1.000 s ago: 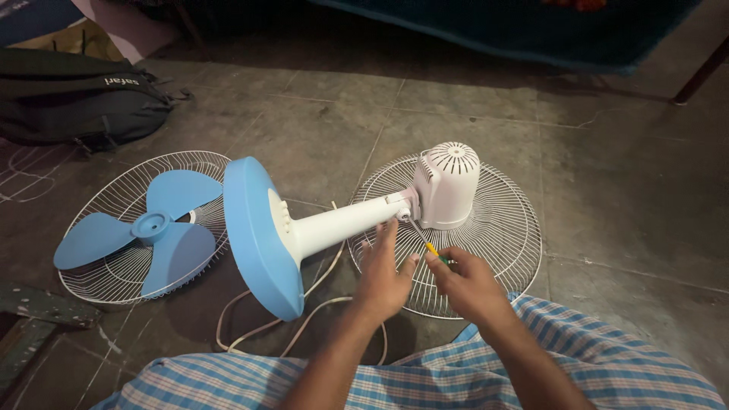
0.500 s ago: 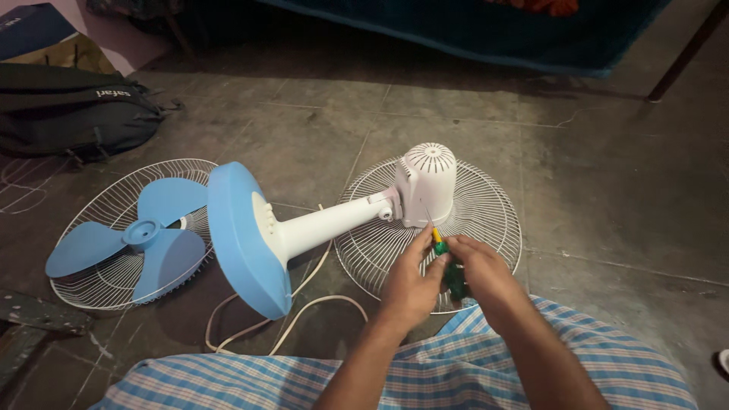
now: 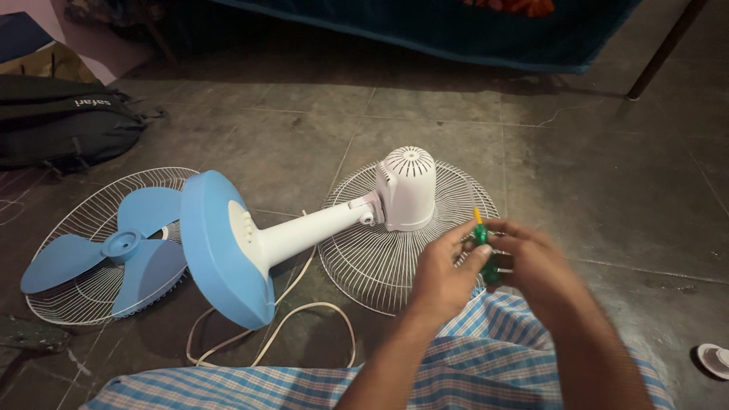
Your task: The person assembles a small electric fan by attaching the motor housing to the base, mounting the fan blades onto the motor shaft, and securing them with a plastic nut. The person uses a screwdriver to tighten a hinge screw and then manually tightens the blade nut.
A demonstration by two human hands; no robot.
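Note:
A table fan lies on its side on the floor: white motor housing [image 3: 408, 187], white stem [image 3: 311, 228] and round blue base [image 3: 213, 247]. The housing rests on a white wire grille [image 3: 380, 266]. My right hand [image 3: 531, 266] grips a screwdriver [image 3: 484, 254] with a green handle and yellow collar, held upright to the right of the housing. My left hand [image 3: 444, 273] pinches the same screwdriver near its top. Both hands hover over the grille's right side, apart from the fan.
A second wire grille [image 3: 76, 228] at the left holds the blue fan blade [image 3: 114, 254]. A white power cord [image 3: 288, 319] loops on the floor by the base. A dark backpack [image 3: 61, 129] lies at the far left. My checked cloth [image 3: 471, 364] fills the foreground.
Both hands drew back to the right, away from the motor housing, taking the screwdriver along. Its tip left the fan and it now stands upright between my hands.

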